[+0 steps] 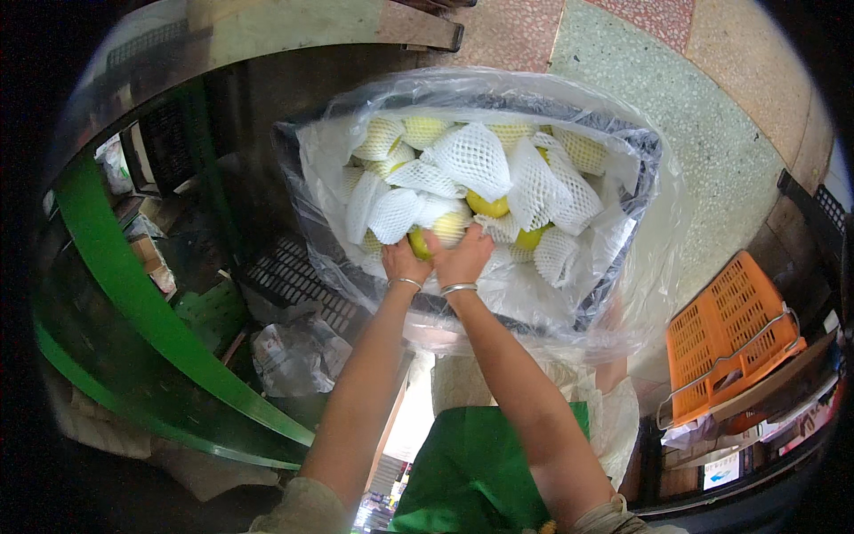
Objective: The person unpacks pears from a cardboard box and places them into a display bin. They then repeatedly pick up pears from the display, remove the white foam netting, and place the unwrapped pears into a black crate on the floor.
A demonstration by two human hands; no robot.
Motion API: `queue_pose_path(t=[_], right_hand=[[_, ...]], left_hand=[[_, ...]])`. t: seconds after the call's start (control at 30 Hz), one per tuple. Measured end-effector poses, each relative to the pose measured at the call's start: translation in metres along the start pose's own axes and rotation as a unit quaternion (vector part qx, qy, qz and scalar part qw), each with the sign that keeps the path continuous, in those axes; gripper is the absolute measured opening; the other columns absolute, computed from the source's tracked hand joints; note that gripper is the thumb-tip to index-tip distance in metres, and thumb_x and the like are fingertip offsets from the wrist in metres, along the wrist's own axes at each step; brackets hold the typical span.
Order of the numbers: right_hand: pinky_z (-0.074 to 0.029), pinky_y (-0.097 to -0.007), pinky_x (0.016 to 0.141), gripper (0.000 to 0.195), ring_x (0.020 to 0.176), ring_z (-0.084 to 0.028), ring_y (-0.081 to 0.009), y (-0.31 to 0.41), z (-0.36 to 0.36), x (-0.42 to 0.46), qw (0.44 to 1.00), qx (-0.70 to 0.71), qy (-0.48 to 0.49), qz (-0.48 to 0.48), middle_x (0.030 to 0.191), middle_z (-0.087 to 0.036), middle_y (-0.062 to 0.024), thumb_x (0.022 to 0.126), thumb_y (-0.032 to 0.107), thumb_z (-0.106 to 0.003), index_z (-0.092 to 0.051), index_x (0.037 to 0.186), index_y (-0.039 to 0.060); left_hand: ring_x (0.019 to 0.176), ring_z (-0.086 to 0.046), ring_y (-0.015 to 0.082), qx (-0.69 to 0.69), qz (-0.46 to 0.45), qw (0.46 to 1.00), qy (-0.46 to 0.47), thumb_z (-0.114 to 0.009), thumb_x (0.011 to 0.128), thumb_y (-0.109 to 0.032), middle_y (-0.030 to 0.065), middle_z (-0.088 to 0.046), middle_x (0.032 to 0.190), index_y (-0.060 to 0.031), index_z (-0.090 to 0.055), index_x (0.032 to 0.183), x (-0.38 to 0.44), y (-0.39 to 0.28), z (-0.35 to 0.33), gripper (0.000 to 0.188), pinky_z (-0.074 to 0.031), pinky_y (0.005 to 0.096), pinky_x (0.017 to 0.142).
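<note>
A crate [650, 157] lined with a clear plastic bag [604, 267] sits before me, filled with yellow-green fruit in white foam nets. At its near side my left hand [405, 261] reaches down against a yellow-green fruit [419, 243]; whether its fingers close on it is hidden. My right hand [465, 257] is around a foam-netted fruit [450, 225], thumb on the left and fingers on the right. Farther in, a bare-topped fruit [488, 204] shows below a loose foam net [472, 160]. Another yellow-green fruit [532, 237] peeks out to the right.
An orange plastic basket [727, 334] with a wire handle stands at the right. Green metal rails [153, 267] curve along the left. Crumpled plastic [293, 354] lies by a black slatted crate [307, 280]. A green apron [474, 467] covers my front; terrazzo floor [667, 100] extends beyond.
</note>
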State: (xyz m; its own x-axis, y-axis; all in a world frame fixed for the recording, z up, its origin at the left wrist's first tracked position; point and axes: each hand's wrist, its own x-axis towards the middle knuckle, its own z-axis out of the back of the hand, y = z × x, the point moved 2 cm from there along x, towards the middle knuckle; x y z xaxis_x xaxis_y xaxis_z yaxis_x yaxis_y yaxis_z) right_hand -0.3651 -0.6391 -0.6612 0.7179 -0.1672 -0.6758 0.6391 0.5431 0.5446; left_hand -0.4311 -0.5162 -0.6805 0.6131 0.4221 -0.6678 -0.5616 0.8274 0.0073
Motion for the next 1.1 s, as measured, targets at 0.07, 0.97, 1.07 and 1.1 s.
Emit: queue_pose_path(t=[0.07,0.97,1.07,1.1], right_hand=[[-0.032,-0.0433,0.091,0.078,0.102,-0.041,-0.0403,0.021,-0.006,-0.006,0.999,-0.015,0.039,-0.008,0.103,-0.046,-0.03,0.056,0.037,-0.079,-0.037,0.104,-0.008],[-0.046,-0.0292,0.08,0.063,0.09,-0.055,-0.0156,-0.018,0.036,0.008,0.831,0.431,0.304,-0.176,0.103,-0.057,-0.0079,0.062,0.013,-0.079,-0.046,0.114,-0.0016],[-0.044,-0.0287,0.083,0.067,0.094,-0.054,-0.016,-0.018,0.077,0.007,0.78,0.456,0.389,-0.183,0.106,-0.056,-0.007,0.062,0.011,-0.079,-0.044,0.118,0.0011],[-0.043,-0.0294,0.085,0.068,0.096,-0.054,-0.016,-0.02,0.091,0.011,0.783,0.451,0.388,-0.179,0.108,-0.056,-0.0065,0.063,0.009,-0.078,-0.043,0.12,0.0015]], left_hand=[[0.108,-0.043,0.0372,-0.034,0.035,0.999,0.009,-0.072,0.064,-0.028,0.0208,-0.048,0.114,-0.0021,-0.043,0.114,0.002,0.017,-0.01,0.063,-0.037,0.0438,0.088],[0.103,-0.052,0.0324,-0.221,-0.008,0.974,-0.04,-0.079,0.052,-0.031,0.0166,-0.055,0.106,-0.0016,-0.042,0.118,-0.009,0.008,-0.006,0.082,-0.041,0.0375,0.089],[0.099,-0.053,0.0343,-0.395,0.038,0.918,-0.012,-0.08,0.053,-0.027,0.0153,-0.055,0.105,-0.0033,-0.042,0.116,-0.023,0.017,0.007,0.077,-0.042,0.0364,0.087],[0.098,-0.054,0.0327,-0.319,-0.004,0.947,-0.019,-0.081,0.052,-0.025,0.0145,-0.055,0.105,-0.0033,-0.042,0.116,-0.027,-0.006,0.028,0.078,-0.043,0.036,0.086]])
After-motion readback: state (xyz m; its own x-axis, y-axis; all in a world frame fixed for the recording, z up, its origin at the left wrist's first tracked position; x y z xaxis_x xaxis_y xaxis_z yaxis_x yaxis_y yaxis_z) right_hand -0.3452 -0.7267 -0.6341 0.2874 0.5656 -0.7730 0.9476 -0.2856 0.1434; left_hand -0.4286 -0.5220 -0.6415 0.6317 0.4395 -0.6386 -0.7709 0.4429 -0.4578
